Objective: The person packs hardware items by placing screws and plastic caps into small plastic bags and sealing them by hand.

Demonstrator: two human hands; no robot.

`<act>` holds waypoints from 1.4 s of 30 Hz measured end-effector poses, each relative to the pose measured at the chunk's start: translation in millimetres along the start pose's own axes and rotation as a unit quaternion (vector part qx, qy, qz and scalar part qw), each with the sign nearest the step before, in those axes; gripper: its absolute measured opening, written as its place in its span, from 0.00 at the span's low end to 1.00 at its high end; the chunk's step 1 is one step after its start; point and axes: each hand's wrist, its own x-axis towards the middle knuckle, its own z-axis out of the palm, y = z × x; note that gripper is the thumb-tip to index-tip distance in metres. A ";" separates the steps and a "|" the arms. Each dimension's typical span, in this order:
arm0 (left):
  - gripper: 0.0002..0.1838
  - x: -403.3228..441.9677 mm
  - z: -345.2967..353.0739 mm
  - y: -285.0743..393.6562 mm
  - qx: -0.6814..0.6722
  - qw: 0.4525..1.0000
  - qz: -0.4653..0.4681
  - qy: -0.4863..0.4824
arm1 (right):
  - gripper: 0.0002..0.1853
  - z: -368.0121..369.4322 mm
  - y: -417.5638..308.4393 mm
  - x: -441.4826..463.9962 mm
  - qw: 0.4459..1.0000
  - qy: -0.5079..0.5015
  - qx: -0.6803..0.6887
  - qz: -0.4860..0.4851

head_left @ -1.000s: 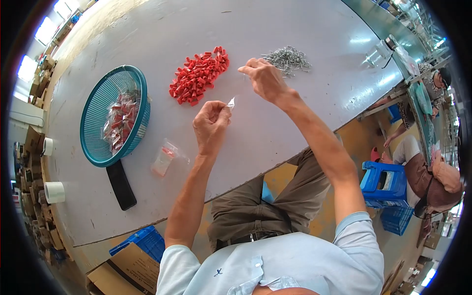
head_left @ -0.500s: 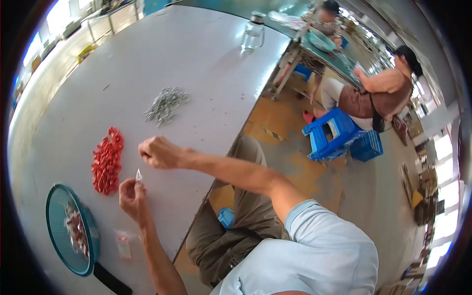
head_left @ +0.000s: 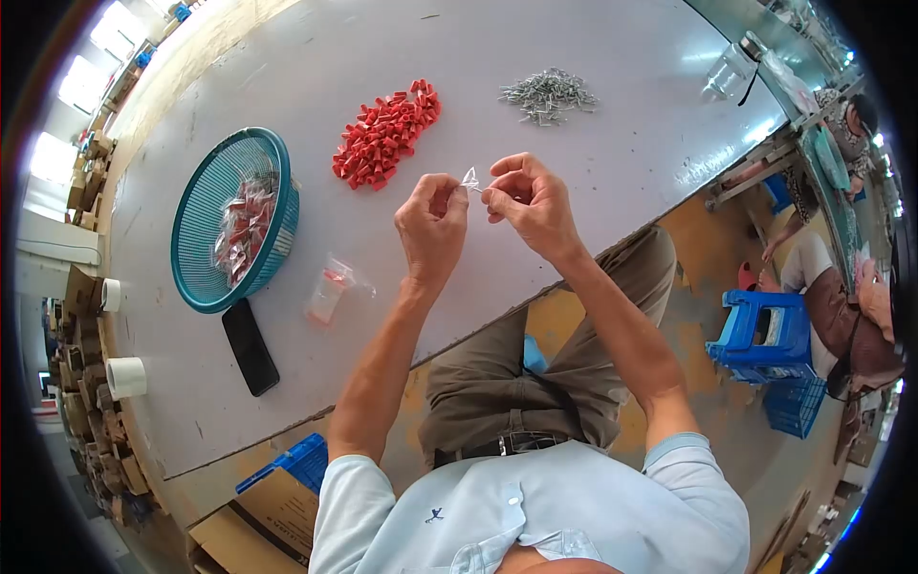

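Note:
A small clear plastic bag (head_left: 469, 178) stands up from the fingertips of my left hand (head_left: 430, 228), which is closed in a pinch on it. Close beside it, my right hand (head_left: 537, 206) pinches a small thin silvery piece against the bag's opening; its exact kind is too small to tell. Beyond my hands lies a pile of small red plastic pieces (head_left: 384, 134). Farther right is a heap of silvery screw-like metal pieces (head_left: 547, 96).
A teal plastic basket (head_left: 182, 253) with filled bags (head_left: 247, 230) stands at left. Beside it are a black phone (head_left: 251, 347) and a clear packet with red inside (head_left: 328, 295). A glass bottle (head_left: 729, 72) stands at the far right. Blue stools (head_left: 765, 330) and seated people are beyond the table edge.
My right hand has come from near the metal heap to the bag in my left hand, and the two now meet. My view has turned leftward.

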 end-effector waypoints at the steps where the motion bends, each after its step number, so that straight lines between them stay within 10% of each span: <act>1: 0.02 -0.7 0.5 -0.6 0.003 1.000 0.004 -0.001 | 0.15 -0.5 0.0 0.2 1.000 0.001 -0.022 0.003; 21: 0.03 -2.0 0.9 5.3 0.033 0.999 0.001 -0.032 | 0.07 18.4 22.0 -2.4 0.986 0.030 -0.141 -0.087; 36: 0.05 -9.2 5.2 5.5 0.031 0.983 0.177 -0.025 | 0.11 6.3 30.4 -2.4 0.983 0.024 0.164 0.079; 42: 0.03 -13.2 7.2 6.4 -0.041 0.997 0.008 -0.071 | 0.11 -4.8 21.8 -9.6 0.989 -0.011 0.127 0.078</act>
